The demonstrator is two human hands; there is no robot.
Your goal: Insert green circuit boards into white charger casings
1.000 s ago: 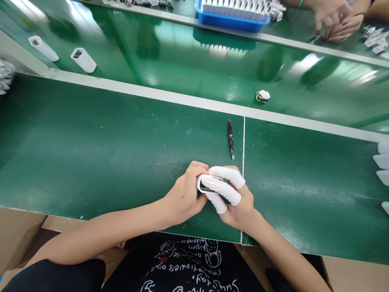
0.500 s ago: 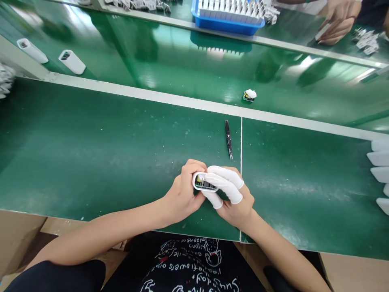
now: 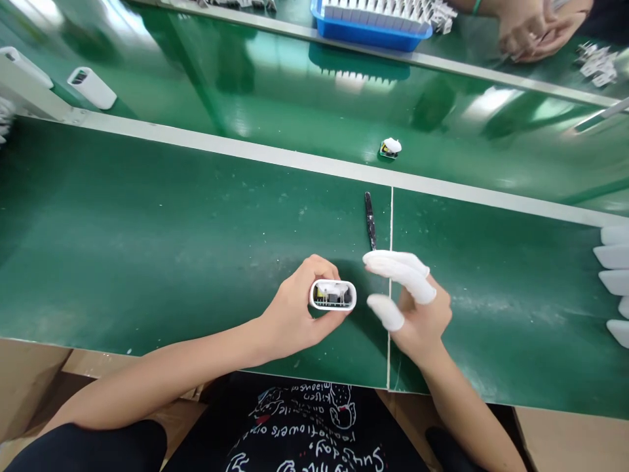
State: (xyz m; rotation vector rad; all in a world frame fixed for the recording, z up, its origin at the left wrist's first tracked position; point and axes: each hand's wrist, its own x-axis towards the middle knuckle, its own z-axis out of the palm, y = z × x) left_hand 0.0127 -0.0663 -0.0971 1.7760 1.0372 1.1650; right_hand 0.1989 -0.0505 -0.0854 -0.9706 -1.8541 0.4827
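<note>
Wrapped in my left hand (image 3: 302, 308) is a white oval plastic housing (image 3: 333, 309), its open end facing up. Inside it a circuit board with small components and a white blob shows. My right hand (image 3: 413, 295) is off to the right of the housing, with white finger cots on the thumb and two fingers. Its thumb and fingers are apart, with nothing between them. Just beyond those fingertips lie black tweezers (image 3: 370, 219), their tips partly hidden by the hand.
A small circuit board with a white top (image 3: 390, 148) sits on the shelf behind the pale ledge. White housings (image 3: 92, 88) stand at the upper left, and more white pieces (image 3: 614, 255) line the right edge. Farther back are a blue tray (image 3: 373, 34) and another person's hands (image 3: 533, 33).
My right hand has let go of the housing and moved right, its fingers spreading. The left hand keeps its hold almost in place. The view has shifted slightly.
</note>
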